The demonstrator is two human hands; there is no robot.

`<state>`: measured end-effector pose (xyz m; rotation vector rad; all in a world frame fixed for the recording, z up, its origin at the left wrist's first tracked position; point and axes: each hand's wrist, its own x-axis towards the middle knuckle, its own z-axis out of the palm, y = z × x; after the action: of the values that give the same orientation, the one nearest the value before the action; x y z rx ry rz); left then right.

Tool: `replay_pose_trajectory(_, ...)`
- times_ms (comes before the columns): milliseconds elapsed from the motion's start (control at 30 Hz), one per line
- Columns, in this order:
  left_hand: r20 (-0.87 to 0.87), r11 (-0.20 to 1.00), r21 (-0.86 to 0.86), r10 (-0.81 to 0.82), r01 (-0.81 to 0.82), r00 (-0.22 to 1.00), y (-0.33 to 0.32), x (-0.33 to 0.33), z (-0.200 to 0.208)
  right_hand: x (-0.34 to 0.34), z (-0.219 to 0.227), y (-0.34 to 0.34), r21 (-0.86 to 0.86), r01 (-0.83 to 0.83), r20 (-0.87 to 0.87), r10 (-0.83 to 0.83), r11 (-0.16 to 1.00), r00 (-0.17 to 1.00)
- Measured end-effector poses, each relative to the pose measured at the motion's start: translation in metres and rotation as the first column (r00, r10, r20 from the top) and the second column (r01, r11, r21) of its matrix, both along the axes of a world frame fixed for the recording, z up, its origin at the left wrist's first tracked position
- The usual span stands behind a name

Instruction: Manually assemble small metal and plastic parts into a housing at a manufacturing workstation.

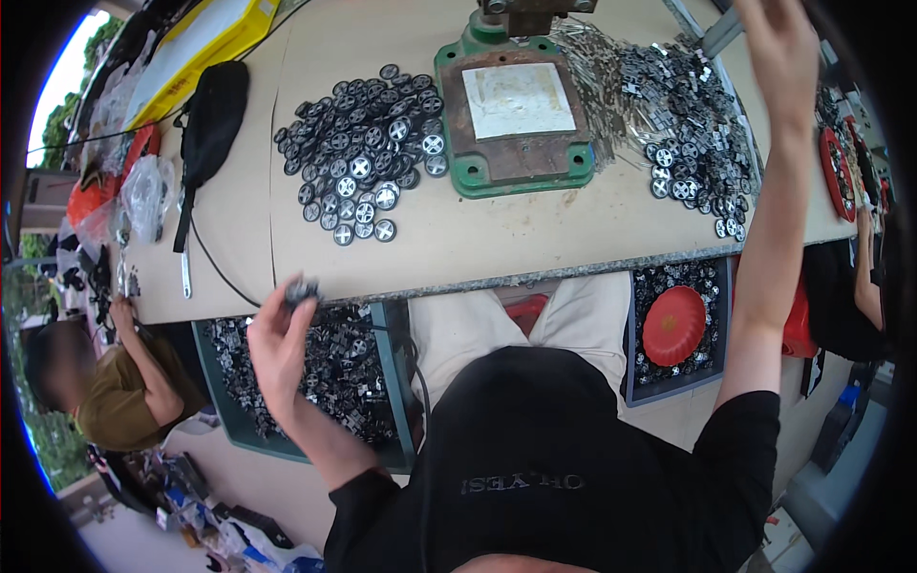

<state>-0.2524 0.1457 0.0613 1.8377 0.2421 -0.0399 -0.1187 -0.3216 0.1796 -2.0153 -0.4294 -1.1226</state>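
Observation:
Over the left bin, near the table's front edge, my left hand [277, 349] pinches a small black part [302, 290] between thumb and fingertips; its exact kind is blurred. My right hand [778, 57] is raised at the far right, beside a grey metal bar [720, 34]. Its fingers run out of the picture's top, so what they hold is hidden. Between the hands stands a bench press with a green base [521, 186] and a worn white plate [516, 100]. Small black toy wheels [358, 143] with silvery spokes lie heaped to its left.
Thin metal pins [597, 86] and more small wheels and black parts [702, 134] cover the table right of the press. Below the edge are a green bin [406, 411] of parts and a grey bin [630, 325] holding a red dish [674, 327]. Another person [134, 392] sits at left.

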Motion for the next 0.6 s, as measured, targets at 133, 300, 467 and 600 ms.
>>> replay_pose_trajectory(133,-0.046,0.805,0.589,-0.056,0.073,0.997,0.045,-0.047,-0.011,-0.037,-0.076,0.014,-0.184,0.111,-0.275,-0.159,0.977,0.948)
replay_pose_trajectory(300,0.152,0.924,0.383,-0.043,-0.018,0.987,-0.03,0.007,-0.017,-0.063,-0.11,0.034,-0.081,0.077,-0.503,-0.108,0.994,0.857)
replay_pose_trajectory(467,0.234,0.858,0.511,-0.197,0.052,0.952,-0.096,0.044,-0.036,-0.062,-0.136,0.011,-0.246,0.031,-0.687,-0.197,0.969,0.699)
replay_pose_trajectory(600,0.168,0.805,0.586,-0.233,0.093,0.958,-0.095,0.05,-0.04,-0.065,-0.138,0.008,-0.308,0.038,-0.748,-0.266,0.951,0.608)
